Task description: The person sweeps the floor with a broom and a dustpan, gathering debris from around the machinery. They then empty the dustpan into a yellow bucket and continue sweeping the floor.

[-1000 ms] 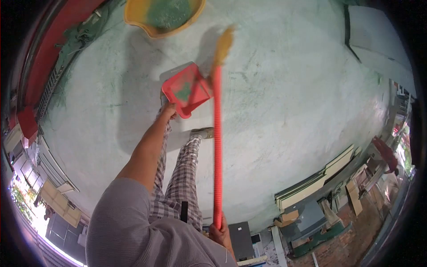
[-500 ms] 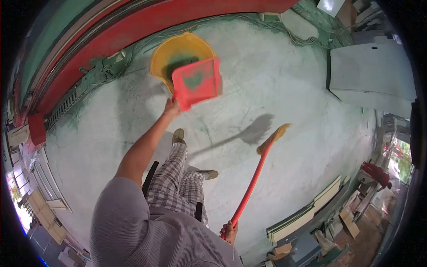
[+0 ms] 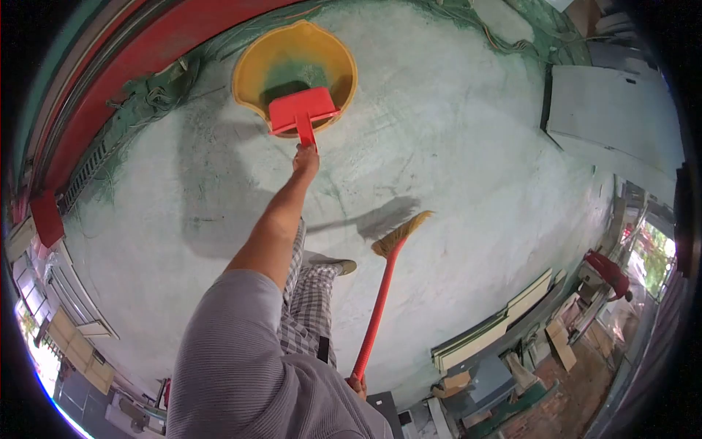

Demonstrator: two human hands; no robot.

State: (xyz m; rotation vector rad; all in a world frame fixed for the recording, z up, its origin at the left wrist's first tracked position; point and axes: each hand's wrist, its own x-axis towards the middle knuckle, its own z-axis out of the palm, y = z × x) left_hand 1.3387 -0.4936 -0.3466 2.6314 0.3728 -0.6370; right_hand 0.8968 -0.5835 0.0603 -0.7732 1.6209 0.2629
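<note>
A red dustpan (image 3: 301, 107) is tipped over the near rim of a yellow tub (image 3: 256, 62), its underside facing me. My left hand (image 3: 307, 159) is closed around the dustpan's handle. Green dust or debris coats part of the tub's inside, and the dustpan's shadow falls there. Low in the view, my right hand (image 3: 357, 385) grips the upper part of a red-handled broom (image 3: 379, 300). The tan bristles of the broom are held out over the floor, with their shadow to the left.
Pale floor (image 3: 468, 175) with green stains spreads around me. A red structure (image 3: 168, 36) and cables lie along the far left. At right stands a grey cabinet (image 3: 610, 110); panels (image 3: 497, 322) and clutter are at lower right, where a person in red (image 3: 607, 274) bends.
The dustpan has turned from showing its dusty inside to showing its underside, tipped into the tub. The tub appears nearer. The broom has shifted left in view.
</note>
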